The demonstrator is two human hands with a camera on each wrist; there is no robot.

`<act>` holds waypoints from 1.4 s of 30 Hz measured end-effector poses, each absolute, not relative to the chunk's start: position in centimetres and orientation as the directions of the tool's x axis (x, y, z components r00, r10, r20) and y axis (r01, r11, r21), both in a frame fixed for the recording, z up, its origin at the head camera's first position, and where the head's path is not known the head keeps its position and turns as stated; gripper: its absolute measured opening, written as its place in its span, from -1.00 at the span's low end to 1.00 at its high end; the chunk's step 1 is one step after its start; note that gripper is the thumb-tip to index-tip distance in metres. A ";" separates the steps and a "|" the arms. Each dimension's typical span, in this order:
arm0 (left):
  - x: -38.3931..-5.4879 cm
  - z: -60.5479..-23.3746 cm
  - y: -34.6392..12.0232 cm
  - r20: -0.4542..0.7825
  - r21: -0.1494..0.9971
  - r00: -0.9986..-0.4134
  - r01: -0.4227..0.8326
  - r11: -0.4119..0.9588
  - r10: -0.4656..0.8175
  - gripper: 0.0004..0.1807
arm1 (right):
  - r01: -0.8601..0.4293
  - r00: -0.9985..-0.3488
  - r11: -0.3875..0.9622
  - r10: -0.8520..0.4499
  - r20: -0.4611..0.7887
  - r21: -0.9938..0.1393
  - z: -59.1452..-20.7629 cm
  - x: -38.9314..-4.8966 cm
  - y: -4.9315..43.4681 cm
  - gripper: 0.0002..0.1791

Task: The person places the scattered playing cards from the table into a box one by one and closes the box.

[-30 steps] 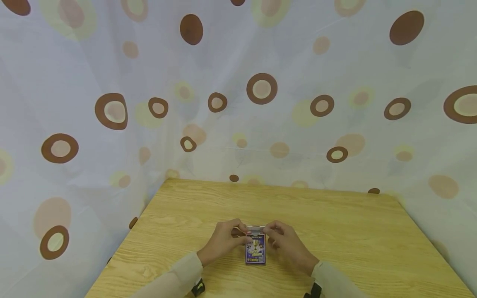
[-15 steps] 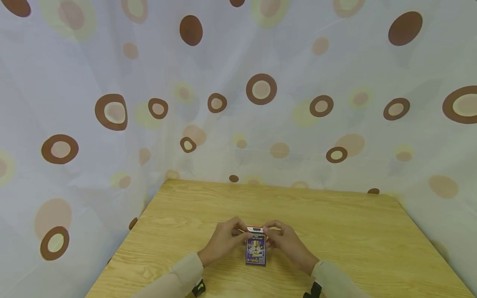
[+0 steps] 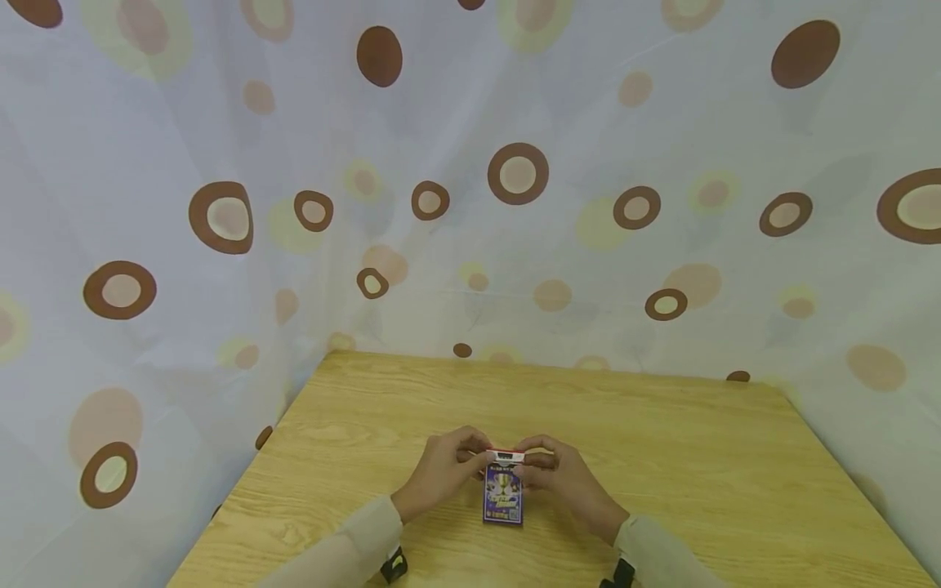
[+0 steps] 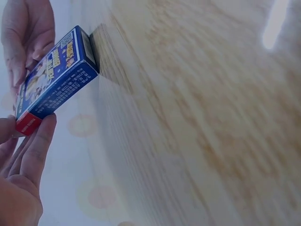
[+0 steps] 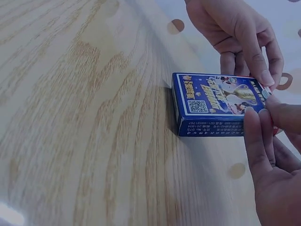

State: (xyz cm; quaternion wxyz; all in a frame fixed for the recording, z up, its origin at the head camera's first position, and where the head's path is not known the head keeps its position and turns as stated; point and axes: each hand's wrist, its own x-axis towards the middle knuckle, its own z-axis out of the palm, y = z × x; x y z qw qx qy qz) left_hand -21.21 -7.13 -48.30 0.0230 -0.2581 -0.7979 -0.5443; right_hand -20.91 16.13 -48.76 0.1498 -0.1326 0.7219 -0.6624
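A small blue playing-card box with a gold trophy on its face stands at the middle of the near table, its top end tipped away. Its white flap with a dark printed mark lies across the top, and a red end shows in the left wrist view. My left hand pinches the top left corner, thumb at the flap and fingers behind. Opposite it, my right hand holds the upper right side, thumb over the front. In the right wrist view, the box's bottom edge is close over the wood.
The wood-grain table spreads out around both hands. A pale curtain with brown and cream spots hangs behind it and along both sides. Black bands are strapped at the wrists.
The white flap has folded down toward the front over the box's top. My right thumb has come onto the box's front face; the left thumb has shifted up to the flap.
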 end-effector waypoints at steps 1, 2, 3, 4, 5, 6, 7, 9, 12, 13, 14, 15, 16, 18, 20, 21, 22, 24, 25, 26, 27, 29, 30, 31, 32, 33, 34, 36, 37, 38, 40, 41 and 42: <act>-21.0 -48.0 -7.1 0.317 0.860 -0.866 0.434 0.268 0.386 -0.87 | -0.002 -0.917 0.087 -0.396 -0.033 -0.996 -48.7 -20.9 16.1 -0.52; -20.8 -47.6 -7.1 0.316 0.865 -0.867 0.430 0.259 0.386 -0.87 | -0.005 -0.916 0.088 -0.400 -0.031 -0.996 -48.7 -20.9 16.1 -0.52; -20.6 -47.2 -7.1 0.312 0.870 -0.867 0.425 0.250 0.389 -0.86 | -0.007 -0.916 0.089 -0.399 -0.029 -0.996 -48.7 -20.9 16.1 -0.53; -20.4 -46.8 -7.2 0.305 0.876 -0.868 0.417 0.243 0.391 -0.86 | -0.011 -0.916 0.090 -0.399 -0.026 -0.996 -48.7 -20.9 16.1 -0.53; -20.3 -46.5 -7.2 0.296 0.883 -0.870 0.407 0.234 0.395 -0.86 | -0.016 -0.916 0.090 -0.400 -0.021 -0.996 -48.8 -20.9 16.1 -0.54; -20.1 -46.2 -7.2 0.286 0.890 -0.871 0.396 0.225 0.401 -0.86 | -0.024 -0.917 0.093 -0.399 -0.015 -0.995 -48.8 -20.9 16.1 -0.54; -20.0 -46.0 -7.3 0.275 0.895 -0.872 0.386 0.223 0.406 -0.86 | -0.033 -0.917 0.093 -0.398 -0.007 -0.995 -48.8 -20.9 16.1 -0.54; -19.9 -45.8 -7.4 0.260 0.903 -0.871 0.372 0.215 0.418 -0.86 | -0.039 -0.920 0.095 -0.392 -0.002 -0.995 -48.9 -21.0 16.1 -0.56; -19.8 -45.8 -7.4 0.258 0.904 -0.867 0.372 0.209 0.426 -0.86 | -0.053 -0.924 0.115 -0.383 0.005 -0.992 -48.9 -21.0 16.0 -0.60; -19.8 -45.8 -7.4 0.262 0.903 -0.866 0.376 0.210 0.426 -0.87 | -0.053 -0.926 0.124 -0.377 0.002 -0.991 -48.9 -21.1 16.0 -0.61; -19.8 -45.9 -7.4 0.264 0.902 -0.866 0.378 0.210 0.425 -0.87 | -0.051 -0.928 0.133 -0.371 -0.002 -0.990 -48.9 -21.1 15.9 -0.62; -19.8 -45.9 -7.3 0.265 0.900 -0.866 0.380 0.215 0.423 -0.87 | -0.051 -0.930 0.142 -0.367 -0.005 -0.988 -49.0 -21.1 15.9 -0.63; -19.8 -45.9 -7.3 0.264 0.899 -0.867 0.380 0.219 0.423 -0.88 | -0.050 -0.932 0.152 -0.361 -0.008 -0.987 -49.0 -21.1 15.9 -0.64; -19.9 -45.8 -7.3 0.245 0.902 -0.869 0.367 0.227 0.429 -0.87 | -0.048 -0.937 0.161 -0.350 -0.012 -0.986 -49.0 -21.2 15.9 -0.66; -19.9 -45.8 -7.3 0.218 0.911 -0.867 0.346 0.226 0.447 -0.83 | -0.051 -0.939 0.161 -0.344 -0.007 -0.986 -49.1 -21.2 15.9 -0.67; -19.9 -45.8 -7.3 0.203 0.916 -0.866 0.333 0.225 0.457 -0.82 | -0.050 -0.940 0.157 -0.340 -0.006 -0.986 -49.1 -21.1 15.9 -0.67; -20.0 -45.8 -7.3 0.189 0.920 -0.865 0.321 0.223 0.465 -0.80 | -0.051 -0.941 0.155 -0.337 -0.004 -0.987 -49.2 -21.1 15.9 -0.68; -20.0 -45.9 -7.3 0.173 0.925 -0.862 0.308 0.221 0.476 -0.77 | -0.054 -0.941 0.151 -0.338 0.000 -0.987 -49.2 -21.1 15.9 -0.68; -20.1 -46.0 -7.3 0.173 0.926 -0.861 0.308 0.219 0.478 -0.77 | -0.056 -0.940 0.153 -0.341 0.000 -0.987 -49.2 -21.1 15.9 -0.68; -20.2 -46.1 -7.3 0.168 0.928 -0.864 0.301 0.219 0.475 -0.78 | -0.056 -0.939 0.157 -0.345 -0.001 -0.986 -49.2 -21.1 16.0 -0.67; -20.3 -46.4 -7.3 0.171 0.927 -0.865 0.303 0.220 0.471 -0.79 | -0.054 -0.937 0.161 -0.349 -0.005 -0.986 -49.2 -21.1 16.0 -0.66; -20.7 -47.0 -7.3 0.173 0.928 -0.871 0.300 0.220 0.459 -0.81 | -0.056 -0.933 0.174 -0.359 -0.011 -0.983 -49.1 -21.1 16.0 -0.62; -21.0 -47.4 -7.3 0.172 0.930 -0.875 0.296 0.218 0.453 -0.81 | -0.051 -0.932 0.174 -0.361 -0.016 -0.983 -49.0 -21.1 16.1 -0.59; -21.2 -47.7 -7.3 0.171 0.931 -0.877 0.292 0.218 0.448 -0.81 | -0.043 -0.932 0.172 -0.362 -0.023 -0.984 -49.0 -21.0 16.1 -0.57; -21.4 -48.1 -7.3 0.170 0.930 -0.881 0.292 0.223 0.441 -0.81 | -0.037 -0.932 0.171 -0.361 -0.028 -0.985 -48.9 -21.0 16.1 -0.55; -21.5 -48.3 -7.3 0.170 0.930 -0.884 0.290 0.226 0.436 -0.81 | -0.031 -0.933 0.166 -0.359 -0.032 -0.986 -48.9 -20.9 16.1 -0.53; -21.6 -48.5 -7.4 0.171 0.930 -0.886 0.290 0.227 0.432 -0.81 | -0.025 -0.934 0.162 -0.356 -0.035 -0.987 -48.8 -20.8 16.1 -0.52; -21.7 -48.6 -7.4 0.171 0.928 -0.887 0.291 0.234 0.428 -0.82 | -0.013 -0.937 0.149 -0.347 -0.040 -0.989 -48.7 -20.7 16.1 -0.52; -21.7 -48.7 -7.3 0.171 0.925 -0.889 0.294 0.242 0.425 -0.82 | -0.013 -0.938 0.150 -0.344 -0.040 -0.989 -48.7 -20.7 16.2 -0.53; -21.7 -48.7 -7.3 0.172 0.922 -0.891 0.295 0.249 0.420 -0.83 | -0.013 -0.940 0.148 -0.340 -0.039 -0.989 -48.8 -20.6 16.1 -0.53; -21.6 -48.6 -7.3 0.167 0.921 -0.897 0.290 0.260 0.409 -0.85 | -0.005 -0.944 0.151 -0.327 -0.045 -0.989 -48.8 -20.6 16.1 -0.57; -21.6 -48.7 -7.3 0.164 0.921 -0.900 0.286 0.265 0.403 -0.84 | -0.004 -0.946 0.155 -0.320 -0.046 -0.988 -48.8 -20.6 16.0 -0.58; -21.6 -48.7 -7.2 0.162 0.921 -0.904 0.282 0.268 0.395 -0.84 | -0.001 -0.948 0.162 -0.314 -0.051 -0.987 -48.9 -20.5 16.0 -0.58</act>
